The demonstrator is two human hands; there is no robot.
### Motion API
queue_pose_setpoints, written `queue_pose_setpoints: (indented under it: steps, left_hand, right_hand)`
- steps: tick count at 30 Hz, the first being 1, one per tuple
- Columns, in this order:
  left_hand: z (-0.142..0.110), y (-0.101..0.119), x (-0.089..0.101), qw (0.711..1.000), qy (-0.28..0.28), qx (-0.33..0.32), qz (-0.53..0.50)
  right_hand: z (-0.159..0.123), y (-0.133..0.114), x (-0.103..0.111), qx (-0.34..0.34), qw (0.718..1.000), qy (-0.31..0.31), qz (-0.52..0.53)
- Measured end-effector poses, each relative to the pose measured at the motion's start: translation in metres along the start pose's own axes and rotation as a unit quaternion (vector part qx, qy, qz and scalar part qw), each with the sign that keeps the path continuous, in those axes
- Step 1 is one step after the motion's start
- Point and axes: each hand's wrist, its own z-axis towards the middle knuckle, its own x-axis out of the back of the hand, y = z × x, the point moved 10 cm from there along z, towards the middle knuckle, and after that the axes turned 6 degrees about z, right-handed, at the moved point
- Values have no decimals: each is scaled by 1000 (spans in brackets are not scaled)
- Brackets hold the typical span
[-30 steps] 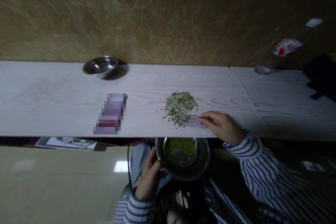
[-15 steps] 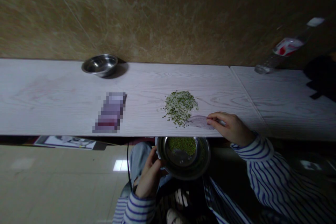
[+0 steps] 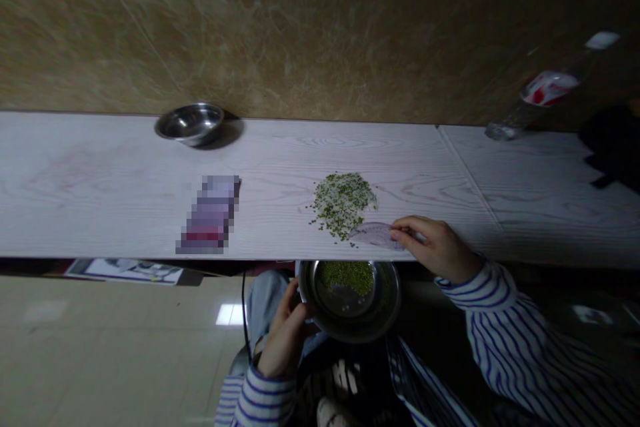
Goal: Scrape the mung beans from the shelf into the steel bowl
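A pile of green mung beans mixed with white grains (image 3: 343, 203) is spread on the white wood-grain table (image 3: 280, 167). My right hand (image 3: 433, 243) pinches a clear, half-round protractor (image 3: 377, 233) by its right end. It lies low at the front edge of the pile, with a few beans beside its left tip. My left hand (image 3: 287, 333) grips the left rim of a metal bowl (image 3: 383, 320), which is held just below the table's front edge. Green beans (image 3: 347, 277) and a few white grains lie inside it. The bowl's far rim is hidden under the table edge.
A smaller metal bowl (image 3: 190, 125) stands by the wall, left of the pile. A blurred-out flat rectangular object (image 3: 210, 213) lies near the front edge. Toward the back right stands a plastic bottle (image 3: 547, 88), beside a dark object (image 3: 613, 147).
My right hand has moved slightly left with the protractor, along the pile's front edge. A few beans now sit nearer the table edge. My left hand and the bowl have stayed in place.
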Motion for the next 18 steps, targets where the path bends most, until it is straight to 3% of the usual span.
queue_pose_setpoints:
  steps: [18]
  left_hand:
    - [-1,1,0,1000,9,5,3]
  right_hand:
    - [4,1,1,-28,1000,11,-6]
